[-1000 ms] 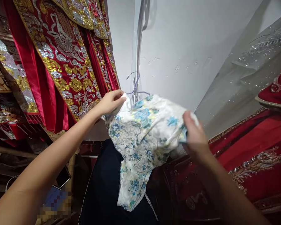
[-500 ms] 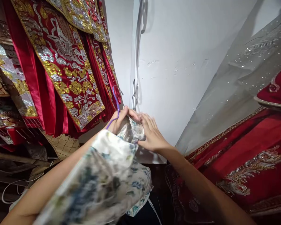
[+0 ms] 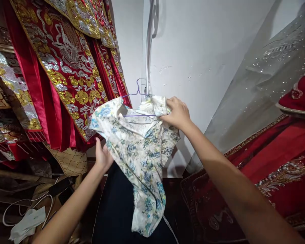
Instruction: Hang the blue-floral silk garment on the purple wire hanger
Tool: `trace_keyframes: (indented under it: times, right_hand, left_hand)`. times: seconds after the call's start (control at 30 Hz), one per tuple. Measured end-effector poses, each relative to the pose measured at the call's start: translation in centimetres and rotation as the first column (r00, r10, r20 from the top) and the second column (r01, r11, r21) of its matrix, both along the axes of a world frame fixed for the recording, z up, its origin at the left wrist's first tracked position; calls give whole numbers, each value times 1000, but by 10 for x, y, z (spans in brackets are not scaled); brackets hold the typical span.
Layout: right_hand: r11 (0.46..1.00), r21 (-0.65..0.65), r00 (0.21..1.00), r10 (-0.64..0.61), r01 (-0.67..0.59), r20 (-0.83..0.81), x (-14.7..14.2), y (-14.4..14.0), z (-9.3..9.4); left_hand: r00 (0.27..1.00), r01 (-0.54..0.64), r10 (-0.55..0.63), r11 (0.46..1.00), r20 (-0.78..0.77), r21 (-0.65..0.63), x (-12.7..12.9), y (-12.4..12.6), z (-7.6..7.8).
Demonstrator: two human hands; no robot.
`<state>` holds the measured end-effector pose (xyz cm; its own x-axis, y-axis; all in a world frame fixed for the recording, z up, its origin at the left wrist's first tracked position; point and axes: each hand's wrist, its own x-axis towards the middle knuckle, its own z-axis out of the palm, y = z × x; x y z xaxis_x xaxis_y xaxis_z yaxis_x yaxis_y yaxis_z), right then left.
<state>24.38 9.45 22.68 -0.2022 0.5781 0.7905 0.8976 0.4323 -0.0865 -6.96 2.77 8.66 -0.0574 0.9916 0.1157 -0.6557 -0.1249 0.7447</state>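
A white blouse (image 3: 139,149) with blue and olive flowers hangs in front of me, on a thin purple hanger (image 3: 139,88). The hanger's hook points up, and its lower bar shows across the wide neckline. My right hand (image 3: 177,113) grips the blouse at its right shoulder beside the hanger's end, thumb in front. At the blouse's left edge, below the sleeve, is my left hand (image 3: 103,156). Its thumb stands apart from the fingers, which are partly hidden behind the cloth. The blouse's lower part narrows, twists and dangles.
Red garments (image 3: 73,67) with gold and silver embroidery hang at left. Behind is a white wall (image 3: 188,61) with a hanging strap (image 3: 147,44). Sheer sparkly fabric (image 3: 244,88) and a red beaded garment (image 3: 289,149) are at right. A white cable (image 3: 8,211) and tissue (image 3: 29,223) lie lower left.
The blouse, bunched between both hands before, now hangs spread out on the purple hanger. My left hand has moved down and left, off the hanger; my right hand has moved up and right.
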Motion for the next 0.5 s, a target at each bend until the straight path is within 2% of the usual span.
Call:
trace_keyframes:
  times: [0.07, 0.17, 0.27, 0.33, 0.4, 0.43, 0.5]
  right_hand:
    - [998, 30, 997, -61, 63, -45, 4, -4, -3]
    - [996, 24, 993, -86, 88, -83, 11, -20, -20]
    - [998, -19, 995, -53, 52, -86, 14, -38, -44]
    - [999, -40, 992, 24, -29, -123, 9, -49, -59]
    - [985, -72, 962, 134, -155, -240, -2, -62, -77]
    - [972, -86, 926, 181, -220, -331, -11, -68, -88]
    - [942, -97, 805, 218, -322, -552, -32, -80, -116]
  left_hand:
    - [994, -30, 21, 996, -106, -83, 1, -9, -22]
    - [959, -22, -11, 993, -282, -114, 13, -19, -48]
    - [958, -37, -7, 988, -288, -149, 32, -26, -69]
    - [971, -100, 54, 977, -233, -191, 46, -32, -82]
    - [978, -173, 135, 951, -159, -256, 62, -38, -95]
    - [979, -191, 163, 940, -123, -282, 70, -42, -101]
    - [980, -198, 182, 928, -80, -314, 84, -50, -111]
